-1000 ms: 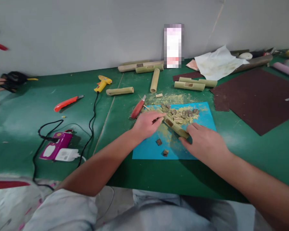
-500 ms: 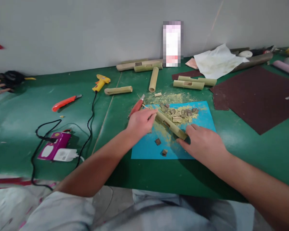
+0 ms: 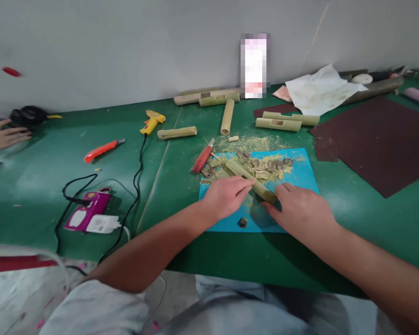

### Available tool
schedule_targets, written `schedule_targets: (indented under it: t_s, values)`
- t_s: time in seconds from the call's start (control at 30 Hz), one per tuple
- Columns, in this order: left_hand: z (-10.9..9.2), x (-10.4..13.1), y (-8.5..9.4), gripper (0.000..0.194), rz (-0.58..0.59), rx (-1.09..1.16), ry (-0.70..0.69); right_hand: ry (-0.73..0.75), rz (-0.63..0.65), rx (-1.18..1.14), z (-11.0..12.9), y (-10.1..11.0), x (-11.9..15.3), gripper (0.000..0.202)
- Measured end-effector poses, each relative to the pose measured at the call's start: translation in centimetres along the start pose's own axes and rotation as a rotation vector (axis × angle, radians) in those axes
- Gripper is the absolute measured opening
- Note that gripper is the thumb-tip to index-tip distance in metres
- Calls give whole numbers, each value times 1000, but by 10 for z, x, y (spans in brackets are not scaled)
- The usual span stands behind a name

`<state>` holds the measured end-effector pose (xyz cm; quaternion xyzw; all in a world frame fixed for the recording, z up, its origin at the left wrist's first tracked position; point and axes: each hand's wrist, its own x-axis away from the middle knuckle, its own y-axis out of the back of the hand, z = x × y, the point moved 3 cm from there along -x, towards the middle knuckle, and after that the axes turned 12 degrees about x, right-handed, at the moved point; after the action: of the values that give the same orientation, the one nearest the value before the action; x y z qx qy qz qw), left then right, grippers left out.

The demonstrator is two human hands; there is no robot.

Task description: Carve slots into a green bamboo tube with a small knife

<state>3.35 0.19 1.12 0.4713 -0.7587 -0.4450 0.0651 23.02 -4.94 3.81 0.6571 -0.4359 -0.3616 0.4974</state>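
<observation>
A bamboo tube [image 3: 234, 168] with a cut slot lies slanted above the blue sheet [image 3: 223, 225]. My right hand [image 3: 298, 204] grips its lower right end between thumb and fingers. My left hand [image 3: 226, 195] is over the middle of the tube, fingers pressed together and fingertips at the slot; whether it pinches anything is hidden. Bamboo chips [image 3: 275, 165] and shavings are heaped behind the tube. A red-handled knife [image 3: 203, 157] lies at the sheet's upper left corner. A small dark chip [image 3: 243, 222] sits near the sheet's front edge.
More bamboo tubes [image 3: 177, 132] lie behind the sheet. To the left are a yellow glue gun [image 3: 152, 122], an orange cutter [image 3: 103, 150] and a purple power strip [image 3: 89, 210] with cords. Another person's hand [image 3: 9, 136] is at far left. Dark brown sheets [image 3: 377, 144] lie right.
My left hand has moved right and down, from the tube's upper left end to its middle. My right hand keeps its grip. The view has shifted slightly left.
</observation>
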Motion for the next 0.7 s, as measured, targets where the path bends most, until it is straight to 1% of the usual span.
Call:
schedule_targets:
  t_s: [0.1, 0.13, 0.17, 0.27, 0.33, 0.4, 0.47, 0.53, 0.6, 0.7]
  values:
    - [8, 0, 10, 28, -140, -74, 39, -12, -6, 15, -1, 0, 0, 24]
    - [10, 0, 12, 28, -168, -83, 40, -14, 3, 15, -1, 1, 0, 24]
    - [10, 0, 12, 28, -164, -77, 30, -14, 15, 13, -1, 2, -1, 24]
    - [1, 1, 5, 30, -43, -36, -36, -10, 52, 8, 0, 4, -2, 22]
    - [-3, 2, 2, 31, -6, -37, -57, -8, 62, 10, 0, 4, -2, 22]
    - [0, 1, 5, 30, -48, -63, -53, -10, 49, 10, 0, 3, -1, 23]
    - [9, -1, 12, 28, -124, -75, -35, -4, 15, -2, 0, 2, -1, 27]
    - [19, -4, 18, 27, -175, -61, -16, 6, -18, -21, 0, 1, 0, 33]
    - [25, -6, 21, 25, -190, -34, -1, 16, -40, -34, 1, 1, 1, 36]
    - [26, -7, 23, 24, -205, -24, -4, 24, -64, -36, 1, 0, 1, 29]
